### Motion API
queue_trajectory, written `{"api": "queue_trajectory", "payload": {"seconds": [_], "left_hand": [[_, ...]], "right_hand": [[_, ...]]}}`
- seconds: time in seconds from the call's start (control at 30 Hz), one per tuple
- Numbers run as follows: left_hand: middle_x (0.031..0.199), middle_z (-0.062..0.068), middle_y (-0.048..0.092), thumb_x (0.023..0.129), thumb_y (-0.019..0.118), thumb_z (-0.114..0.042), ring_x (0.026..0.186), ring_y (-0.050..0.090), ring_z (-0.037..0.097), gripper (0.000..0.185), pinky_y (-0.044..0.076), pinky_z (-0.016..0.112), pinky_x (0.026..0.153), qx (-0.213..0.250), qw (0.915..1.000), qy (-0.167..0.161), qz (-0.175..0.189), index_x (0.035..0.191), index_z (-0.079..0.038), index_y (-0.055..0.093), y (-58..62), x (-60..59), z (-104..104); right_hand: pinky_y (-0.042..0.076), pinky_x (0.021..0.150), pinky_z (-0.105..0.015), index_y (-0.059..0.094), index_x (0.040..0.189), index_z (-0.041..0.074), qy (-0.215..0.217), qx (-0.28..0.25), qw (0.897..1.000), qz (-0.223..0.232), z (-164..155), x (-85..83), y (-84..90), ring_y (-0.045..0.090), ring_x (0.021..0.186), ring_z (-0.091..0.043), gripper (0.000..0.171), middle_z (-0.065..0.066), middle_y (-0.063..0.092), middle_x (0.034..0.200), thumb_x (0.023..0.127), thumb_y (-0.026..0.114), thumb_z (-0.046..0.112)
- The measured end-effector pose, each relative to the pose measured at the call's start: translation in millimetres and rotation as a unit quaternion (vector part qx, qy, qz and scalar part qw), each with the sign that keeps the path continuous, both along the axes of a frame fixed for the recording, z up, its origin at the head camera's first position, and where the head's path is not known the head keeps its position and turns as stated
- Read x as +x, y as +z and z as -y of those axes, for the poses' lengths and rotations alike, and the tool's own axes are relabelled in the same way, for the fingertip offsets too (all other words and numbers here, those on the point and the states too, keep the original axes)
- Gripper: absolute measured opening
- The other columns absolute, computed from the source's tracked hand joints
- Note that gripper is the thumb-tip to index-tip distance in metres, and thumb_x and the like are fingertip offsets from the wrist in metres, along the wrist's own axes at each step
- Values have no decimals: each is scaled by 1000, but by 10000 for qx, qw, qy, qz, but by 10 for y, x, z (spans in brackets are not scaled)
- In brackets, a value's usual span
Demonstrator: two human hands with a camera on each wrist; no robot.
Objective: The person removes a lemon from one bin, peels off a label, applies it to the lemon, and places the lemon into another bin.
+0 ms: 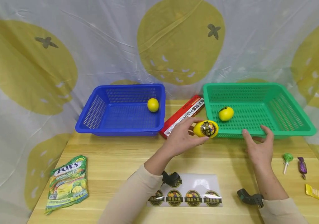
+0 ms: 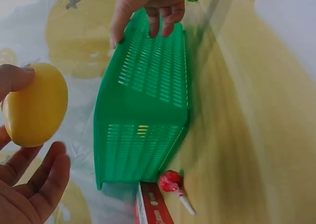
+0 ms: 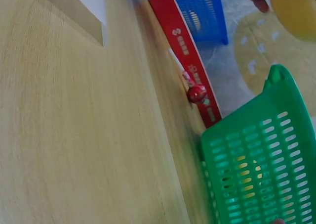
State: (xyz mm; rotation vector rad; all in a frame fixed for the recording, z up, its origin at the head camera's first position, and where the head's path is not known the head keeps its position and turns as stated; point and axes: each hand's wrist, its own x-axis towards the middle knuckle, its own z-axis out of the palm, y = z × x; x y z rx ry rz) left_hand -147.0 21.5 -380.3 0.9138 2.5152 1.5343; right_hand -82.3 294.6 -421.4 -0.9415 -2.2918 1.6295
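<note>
- Wooden table point(image 1: 114, 158) w/ lemon-print cloth behind.
- Green basket point(image 1: 260, 109) back right, one yellow fruit point(image 1: 226, 113) inside; blue basket point(image 1: 123, 109) back left w/ another yellow fruit point(image 1: 153, 105).
- Red box point(image 1: 182, 116) lies between the two baskets; in the wrist views a red lollipop point(image 2: 170, 181) sits against it.
- Left forearm angled up from bottom centre, sleeve to wrist; left hand point(image 1: 180, 137) raised just in front of green basket's near-left corner.
- Right hand point(image 1: 259, 144) palm down, fingers relaxed & spread, tips at green basket's near rim; holds nothing.
- Sticker sheet point(image 1: 187, 194) near front edge btwn the arms, four round labels left.
- Candy bag point(image 1: 68, 183) front left.
- Yellow lemon point(image 1: 205, 128) w/ dark round sticker facing cam, pinched btwn left thumb & fingertips, in the air, near the green basket's rim.
- Green lollipop point(image 1: 287, 159), purple candy point(image 1: 302, 165), yellow wrapper point(image 1: 317, 194) at right.
</note>
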Motion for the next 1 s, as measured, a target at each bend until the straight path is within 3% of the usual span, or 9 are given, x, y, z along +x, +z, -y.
{"api": "queue_trajectory", "payload": {"seconds": [0.17,0.33,0.47,0.63,1.0], "left_hand": [[130,-4,68,82,86,-40,110,57,15,59,48,21,91,-650,9963,49,-567,132,-18,63,83,-241,-358],[132,-12,68,82,82,-52,119,46,18,60,44,24,89,-1202,9913,275,-470,133,-27,65,59,-422,-662],[130,-15,69,81,82,-55,109,43,16,60,39,23,82,-1495,9868,378,-495,133,-30,65,16,-517,-794],[132,-16,68,80,82,-56,104,41,14,61,35,25,85,-1789,9802,504,-678,133,-31,65,-53,-577,-890],[128,-19,69,75,83,-62,111,39,17,64,33,29,89,-2131,9724,820,-478,131,-36,67,-128,-609,-978]], "right_hand": [[56,63,-25,21,159,37,-67,48,10000,-35,-7,-6,10,62,76,-8,83,5,45,116,92,67,55],[57,62,-25,21,159,37,-109,99,9999,-50,-13,-4,8,62,76,-7,83,3,47,117,92,68,55],[58,62,-25,22,159,36,-80,140,9998,-97,-13,-3,-3,63,77,-5,83,3,48,116,92,68,55],[58,61,-25,23,159,36,-58,148,9997,-165,-10,-12,-14,63,76,-5,83,1,49,115,92,68,54],[57,60,-24,22,159,32,43,247,9995,-215,-14,-11,-50,63,71,-5,82,-1,49,115,94,66,54]]}}
